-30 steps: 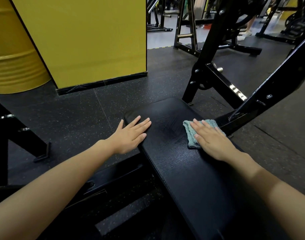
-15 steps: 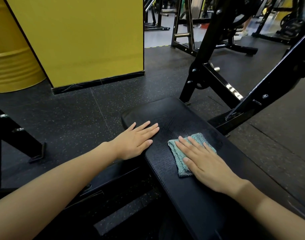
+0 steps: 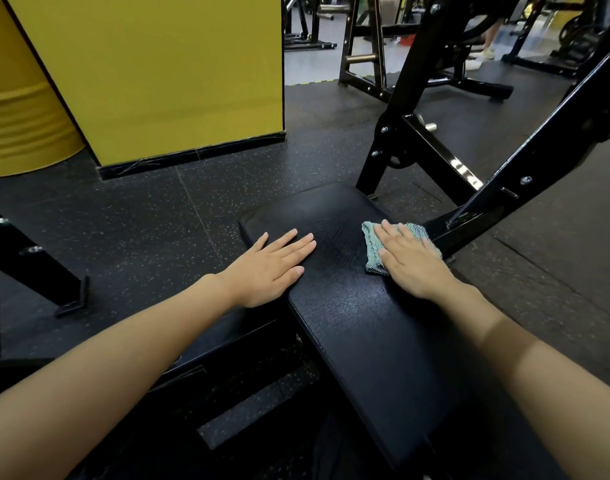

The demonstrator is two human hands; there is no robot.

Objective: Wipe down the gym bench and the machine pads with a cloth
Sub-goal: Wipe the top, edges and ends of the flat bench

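A black padded gym bench (image 3: 359, 317) runs from the middle of the view toward the lower right. My left hand (image 3: 272, 268) lies flat on the pad's left edge, fingers spread, holding nothing. My right hand (image 3: 410, 261) presses flat on a folded teal knitted cloth (image 3: 372, 247) at the pad's right edge, near the far end. Most of the cloth is hidden under the palm; its left side and far corner show.
A black steel machine frame (image 3: 525, 168) rises at an angle right beside the cloth. A yellow wall panel (image 3: 158, 74) and a yellow drum (image 3: 16, 126) stand at the back left. Black rubber floor (image 3: 140, 230) surrounds the bench. A person's legs (image 3: 487, 46) and more racks stand far back.
My right hand slid the cloth from the pad's right edge inward and nearer to me, then back out to the right edge. My left hand stayed on the left edge.
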